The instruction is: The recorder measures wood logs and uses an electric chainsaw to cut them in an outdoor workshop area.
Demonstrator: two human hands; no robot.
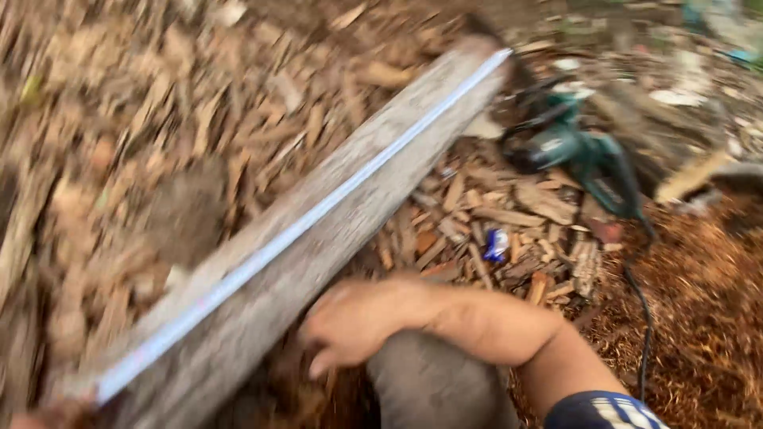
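The plank [318, 238] lies on the ground across a litter of wood chips [199, 103], its long axis running on a diagonal from the near left corner of the view up to the far right. A tape [302, 226] is stretched flat along its top face, following the same line almost end to end.

The right hand [354, 318] sits just beside the plank's near edge, about halfway along, fingers loosely curled and turned toward the wood; it holds nothing I can make out, and whether the fingertips touch the plank is lost in the blur. The forearm comes in from the lower right, over a grey-clad knee [433, 385].

The left hand [48, 415] barely shows at the bottom left corner, right at the tape's near end; its grip cannot be told from here.

So the plank's near end lies by the left hand, its middle by the right, and its far end well away from both. Beyond that far end rests a green power tool [588, 155], its black cord [644, 318] trailing back over reddish sawdust
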